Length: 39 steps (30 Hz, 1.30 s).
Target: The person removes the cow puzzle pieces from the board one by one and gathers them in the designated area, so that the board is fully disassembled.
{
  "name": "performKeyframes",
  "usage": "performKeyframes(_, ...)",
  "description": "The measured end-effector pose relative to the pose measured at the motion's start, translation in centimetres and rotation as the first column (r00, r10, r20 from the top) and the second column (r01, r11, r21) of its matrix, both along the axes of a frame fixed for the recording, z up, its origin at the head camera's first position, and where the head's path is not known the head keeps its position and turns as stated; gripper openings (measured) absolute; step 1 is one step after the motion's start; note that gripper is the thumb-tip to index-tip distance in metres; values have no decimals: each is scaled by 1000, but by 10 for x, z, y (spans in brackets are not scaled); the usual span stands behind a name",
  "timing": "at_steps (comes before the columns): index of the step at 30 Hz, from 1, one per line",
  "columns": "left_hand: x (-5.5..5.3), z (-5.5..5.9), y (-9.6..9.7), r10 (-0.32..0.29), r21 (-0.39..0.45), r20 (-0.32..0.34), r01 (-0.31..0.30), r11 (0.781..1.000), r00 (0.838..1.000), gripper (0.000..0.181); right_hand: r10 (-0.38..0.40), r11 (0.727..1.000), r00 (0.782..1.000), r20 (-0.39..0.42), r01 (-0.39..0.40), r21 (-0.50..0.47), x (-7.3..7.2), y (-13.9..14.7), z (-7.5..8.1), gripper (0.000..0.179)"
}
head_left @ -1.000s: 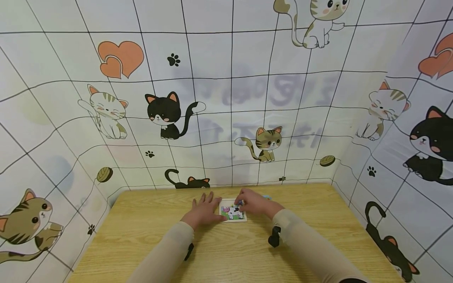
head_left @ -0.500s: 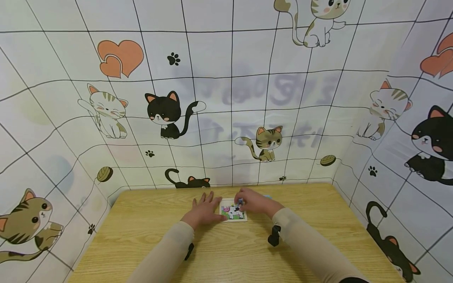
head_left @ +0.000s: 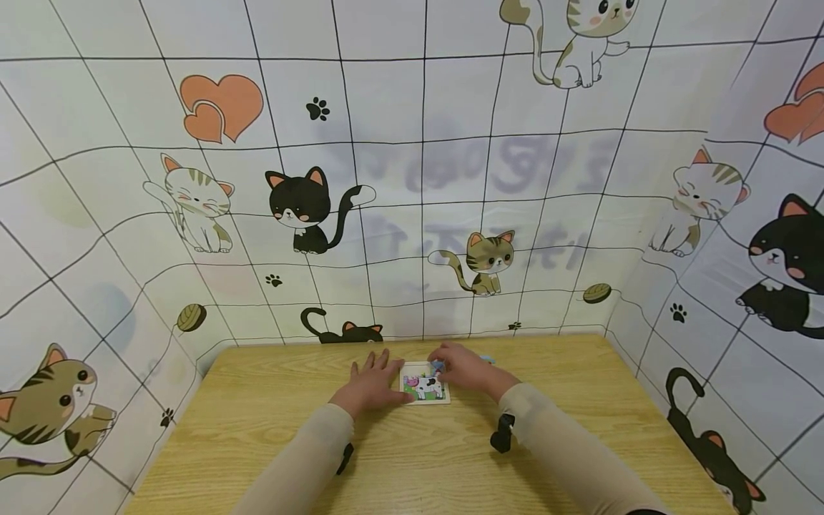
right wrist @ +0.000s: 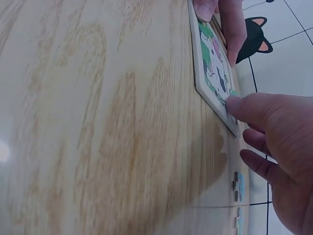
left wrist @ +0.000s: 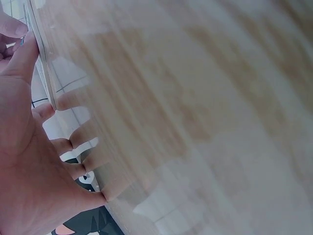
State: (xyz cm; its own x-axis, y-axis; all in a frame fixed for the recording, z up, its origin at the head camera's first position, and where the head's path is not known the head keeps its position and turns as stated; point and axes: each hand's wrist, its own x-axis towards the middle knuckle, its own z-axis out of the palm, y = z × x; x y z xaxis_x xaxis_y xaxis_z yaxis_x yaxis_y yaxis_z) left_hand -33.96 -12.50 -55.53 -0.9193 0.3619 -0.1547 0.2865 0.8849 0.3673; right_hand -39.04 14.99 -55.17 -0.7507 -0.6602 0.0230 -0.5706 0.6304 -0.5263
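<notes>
A small jigsaw puzzle (head_left: 423, 388) with a cow picture lies in a white-rimmed tray on the wooden table. Its upper part shows bare white. My left hand (head_left: 368, 386) rests beside the tray with its fingers spread, the thumb on the tray's lower left corner and the index finger at the upper left. At the upper right of the tray, my right hand (head_left: 470, 370) pinches a bluish puzzle piece (head_left: 438, 367) between thumb and fingers. In the right wrist view the right thumb (right wrist: 237, 104) is over the tray's edge; the fingers' far side is hidden.
Loose puzzle pieces (right wrist: 238, 186) lie on the table beyond the right hand; in the head view one blue piece (head_left: 488, 359) peeks out behind that hand. A wall covering with printed cats (head_left: 299, 207) stands at the table's back edge.
The bluish piece has turned or tilted in the right fingers and shows more of its face at the tray's upper right. The left hand has stayed in place.
</notes>
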Motion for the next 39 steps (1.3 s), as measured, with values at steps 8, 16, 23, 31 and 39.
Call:
performKeyframes(8, 0, -1, 1, 2, -6, -2, -2, 1000, 1000, 94, 37, 996, 985, -169, -23, 86, 0, 0, -4, 34)
performKeyframes(16, 1, -2, 0, -4, 5, -1, 4, 1000, 1000, 95, 101, 982, 911, -399, -26, 189, 7, 2, -4, 18)
performKeyframes(23, -1, -5, 0, 2, -2, -3, -2, 1000, 1000, 95, 72, 990, 919, -388, -20, 137, 10, 8, -1, 27)
performKeyframes(31, -2, -7, -1, -4, 0, -10, 4, 1000, 1000, 97, 18, 997, 938, -347, 8, 73, 11, 23, 7, 28)
performKeyframes(39, 0, -4, -2, -15, 3, -15, 15, 1000, 1000, 96, 16, 1000, 954, -300, -9, 26, 9, 44, 17, 30)
